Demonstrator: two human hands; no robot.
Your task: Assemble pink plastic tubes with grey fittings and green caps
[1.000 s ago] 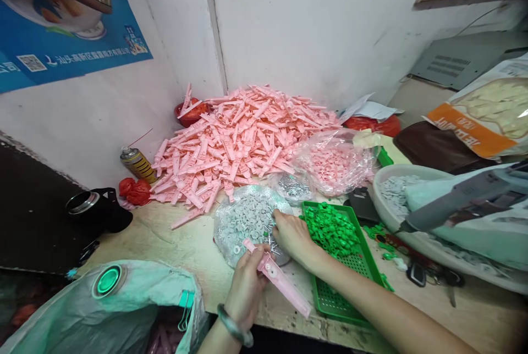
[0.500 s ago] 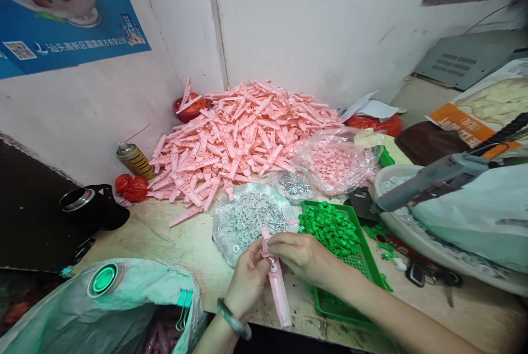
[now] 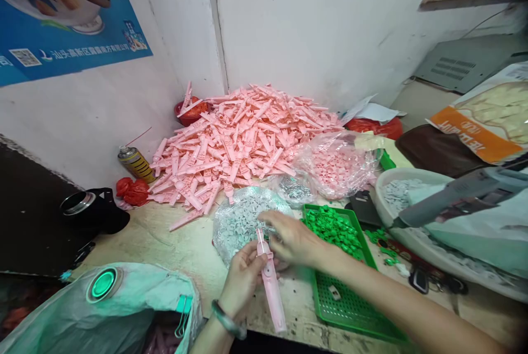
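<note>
Your left hand (image 3: 243, 280) was closed firmly around a long pink plastic moulding (image 3: 270, 293), which stood tilted with its lower end toward the near edge of the workbench (image 3: 165, 247) and its upper end in front of a clear plastic bag (image 3: 220, 238). That bag lay open and held grey plastic discs (image 3: 241, 225). Your right hand (image 3: 295, 238) was open, its fingers stretched out over the discs and gripping nothing visible; whether they touched the discs could not be told from this view.

The step in hand appeared to be working on the moulding with a grey disc within reach, so the next move called for your right fingers to close on one disc and bring it to the moulding.

To the right lay a green perforated tray (image 3: 350, 310) with green plastic parts (image 3: 334, 227) heaped at its far end. Beyond the bag rose a large pile of pink mouldings (image 3: 243, 145), and on the far right stood a white basin (image 3: 385, 192) of grey parts.
</note>
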